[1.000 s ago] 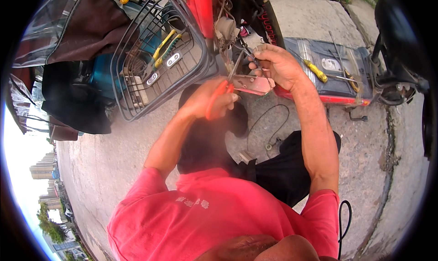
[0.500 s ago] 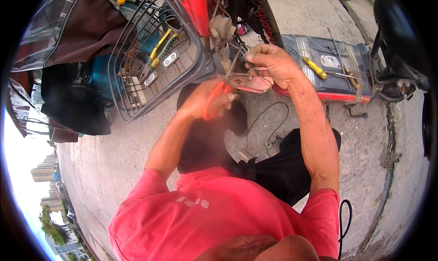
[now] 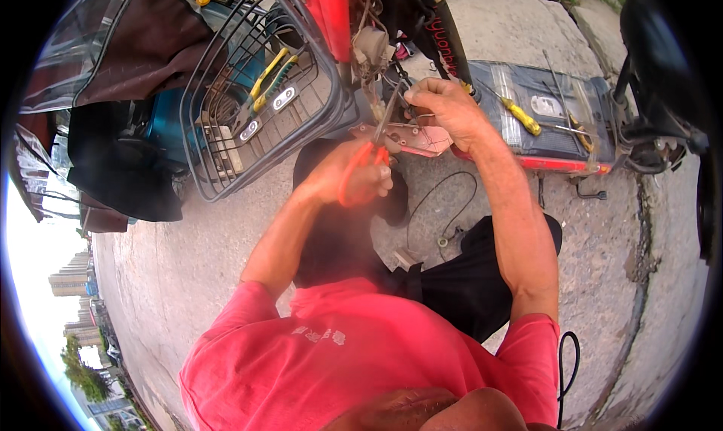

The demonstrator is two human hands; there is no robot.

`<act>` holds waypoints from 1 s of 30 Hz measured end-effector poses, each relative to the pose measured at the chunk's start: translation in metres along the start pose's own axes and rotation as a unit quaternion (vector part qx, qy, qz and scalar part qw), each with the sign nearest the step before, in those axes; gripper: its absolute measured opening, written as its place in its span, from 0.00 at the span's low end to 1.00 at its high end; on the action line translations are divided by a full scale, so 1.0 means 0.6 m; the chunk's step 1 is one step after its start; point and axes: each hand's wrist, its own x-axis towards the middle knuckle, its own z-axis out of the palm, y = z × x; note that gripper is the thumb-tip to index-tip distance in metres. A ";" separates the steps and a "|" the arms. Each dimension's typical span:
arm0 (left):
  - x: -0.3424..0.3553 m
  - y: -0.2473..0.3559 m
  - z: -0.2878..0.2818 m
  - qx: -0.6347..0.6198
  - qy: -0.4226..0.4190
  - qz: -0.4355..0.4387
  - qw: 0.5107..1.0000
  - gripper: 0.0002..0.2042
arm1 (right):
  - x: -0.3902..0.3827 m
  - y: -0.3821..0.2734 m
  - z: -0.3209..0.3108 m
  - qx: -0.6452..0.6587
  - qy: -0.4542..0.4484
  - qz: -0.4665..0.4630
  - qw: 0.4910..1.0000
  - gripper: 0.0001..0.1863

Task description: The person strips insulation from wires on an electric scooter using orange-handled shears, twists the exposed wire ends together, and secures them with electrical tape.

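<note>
My left hand (image 3: 350,175) is wrapped round orange-handled scissors (image 3: 367,160), whose metal blades point up into a bundle of wires (image 3: 395,73) below the red front body (image 3: 324,9) of a scooter. My right hand (image 3: 452,111) pinches dark wires beside the blade tips, with its fingers partly curled. A pale pink plastic panel (image 3: 422,143) lies just under both hands. A dusty housing (image 3: 371,50) hangs among the wiring above them.
A wire basket (image 3: 267,151) at left holds yellow-handled pliers (image 3: 267,77). At right, screwdrivers (image 3: 523,117) rest on a taped grey scooter deck (image 3: 595,111). A looped cable (image 3: 474,182) lies on the concrete (image 3: 602,227). Covered vehicles (image 3: 128,62) stand at the left.
My left hand and the scissors have shifted slightly downward. My right fingers have shifted a little at the wires.
</note>
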 end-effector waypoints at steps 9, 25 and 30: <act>0.000 -0.003 -0.002 -0.007 0.013 0.025 1.000 0.21 | 0.025 0.007 0.015 -0.018 0.012 -0.063 0.998 0.13; 0.006 -0.007 -0.003 -0.030 0.016 0.018 0.999 0.18 | 0.054 0.015 0.057 0.056 0.169 -0.225 0.958 0.08; 0.006 -0.008 -0.004 -0.053 -0.002 0.022 0.998 0.19 | 0.059 0.018 0.057 0.072 0.167 -0.202 0.962 0.07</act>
